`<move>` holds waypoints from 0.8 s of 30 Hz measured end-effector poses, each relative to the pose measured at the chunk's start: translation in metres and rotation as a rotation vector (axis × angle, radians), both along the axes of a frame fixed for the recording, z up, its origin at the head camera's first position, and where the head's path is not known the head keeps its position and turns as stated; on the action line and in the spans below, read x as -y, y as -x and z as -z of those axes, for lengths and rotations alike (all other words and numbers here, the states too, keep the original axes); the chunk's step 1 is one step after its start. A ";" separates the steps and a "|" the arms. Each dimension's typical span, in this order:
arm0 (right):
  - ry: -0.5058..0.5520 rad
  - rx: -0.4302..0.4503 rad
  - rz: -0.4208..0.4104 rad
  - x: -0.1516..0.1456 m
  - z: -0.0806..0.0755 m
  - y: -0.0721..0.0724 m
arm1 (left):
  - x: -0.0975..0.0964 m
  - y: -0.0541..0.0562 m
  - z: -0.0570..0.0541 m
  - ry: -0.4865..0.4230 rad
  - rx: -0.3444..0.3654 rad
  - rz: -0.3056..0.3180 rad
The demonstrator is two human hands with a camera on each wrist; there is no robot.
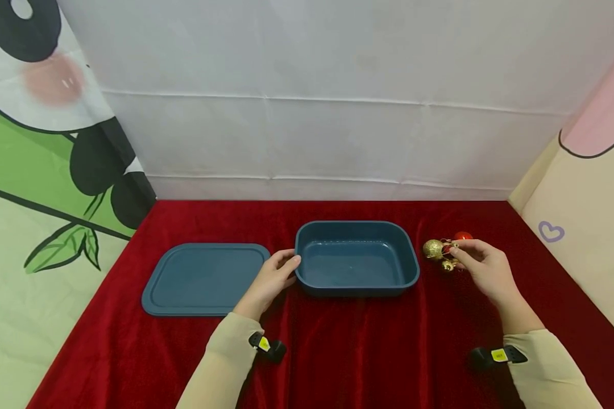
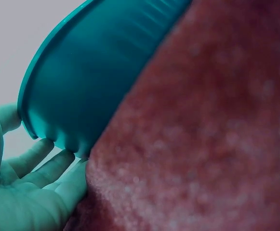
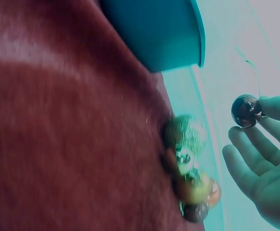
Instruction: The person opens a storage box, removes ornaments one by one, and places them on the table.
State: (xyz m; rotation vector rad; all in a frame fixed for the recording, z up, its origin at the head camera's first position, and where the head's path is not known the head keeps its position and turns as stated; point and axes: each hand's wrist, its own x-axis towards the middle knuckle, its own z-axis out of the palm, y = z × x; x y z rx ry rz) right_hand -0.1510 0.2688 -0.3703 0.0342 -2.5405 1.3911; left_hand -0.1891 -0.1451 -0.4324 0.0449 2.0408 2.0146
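Note:
A blue rectangular container [image 1: 358, 287] stands uncovered in the middle of the red cloth. My left hand [image 1: 277, 270] holds its left end, thumb at the rim and the other fingertips against the outer wall [image 2: 72, 91]. To the right, my right hand [image 1: 483, 267] pinches a small shiny bauble [image 3: 246, 110] by its top between thumb and forefinger, the other fingers spread. Below that hand lies a cluster of baubles, among them a gold glittery bauble [image 1: 432, 250], a small gold bauble [image 1: 447, 265] and a red bauble [image 1: 463, 236]. The hand partly hides this cluster in the head view.
A flat blue lid [image 1: 204, 278] lies on the cloth left of the container, beside my left forearm. Red velvet cloth [image 1: 327, 352] covers the table. A white sheet [image 1: 307, 142] hangs behind it, with printed cloths at both sides.

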 end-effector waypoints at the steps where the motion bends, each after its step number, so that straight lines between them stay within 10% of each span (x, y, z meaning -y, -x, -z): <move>1: 0.007 0.007 0.008 -0.003 0.001 0.000 | 0.000 0.000 0.000 0.001 0.002 -0.001; 24: -0.360 0.097 0.116 -0.045 0.016 0.000 | 0.001 0.003 0.001 0.010 0.001 0.012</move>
